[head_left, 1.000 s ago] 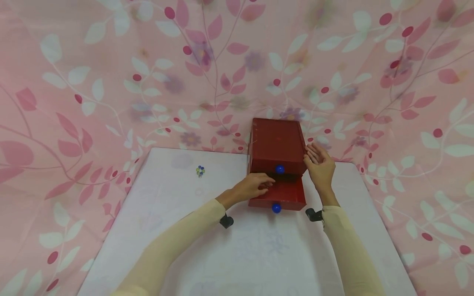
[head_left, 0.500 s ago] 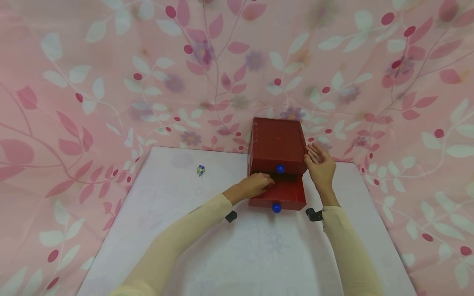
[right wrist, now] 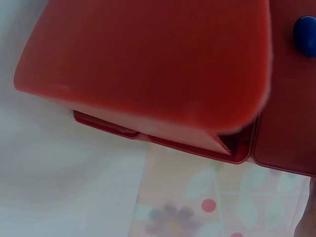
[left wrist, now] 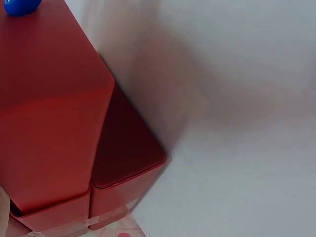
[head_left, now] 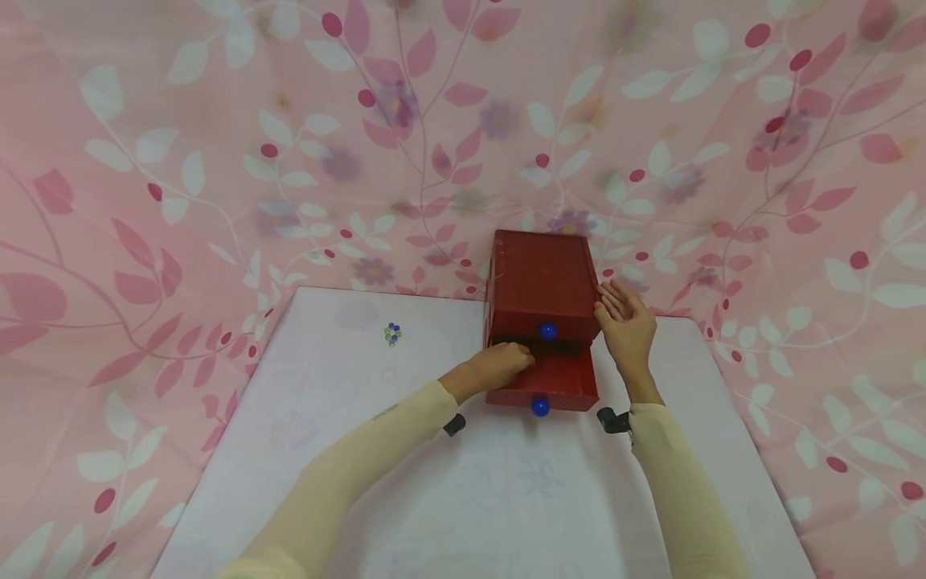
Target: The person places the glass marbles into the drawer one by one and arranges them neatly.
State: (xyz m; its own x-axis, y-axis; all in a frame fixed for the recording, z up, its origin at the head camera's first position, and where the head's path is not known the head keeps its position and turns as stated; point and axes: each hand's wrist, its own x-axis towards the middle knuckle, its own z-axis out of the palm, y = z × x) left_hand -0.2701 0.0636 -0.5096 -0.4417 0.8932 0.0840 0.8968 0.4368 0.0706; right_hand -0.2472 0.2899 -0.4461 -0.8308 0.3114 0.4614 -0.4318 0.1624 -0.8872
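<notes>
A red two-drawer box [head_left: 542, 273] stands at the back of the table, its lower drawer [head_left: 567, 376] pulled out and its upper one closed. Each drawer front has a round blue knob [head_left: 539, 408]. My left hand [head_left: 495, 367] reaches over the left wall of the lower drawer, fingers bent down inside; I cannot tell whether they hold anything. Against the right side of the box, my right hand [head_left: 626, 326] rests with its fingers fairly straight. The left wrist view shows the pulled-out drawer's side [left wrist: 49, 148]; its other side [right wrist: 148, 64] fills much of the right wrist view.
Left of the box, several small blue and yellow-green glass marbles [head_left: 392, 334] lie in a cluster on the white-covered table [head_left: 347, 386]. A pink floral cloth [head_left: 434, 161] hangs behind and around the table. Black wrist-camera mounts [head_left: 615, 420] stick out below the wrists.
My left hand has moved slightly right and deeper into the lower drawer, its fingers bending downward. My right hand, the box and the marbles have stayed put.
</notes>
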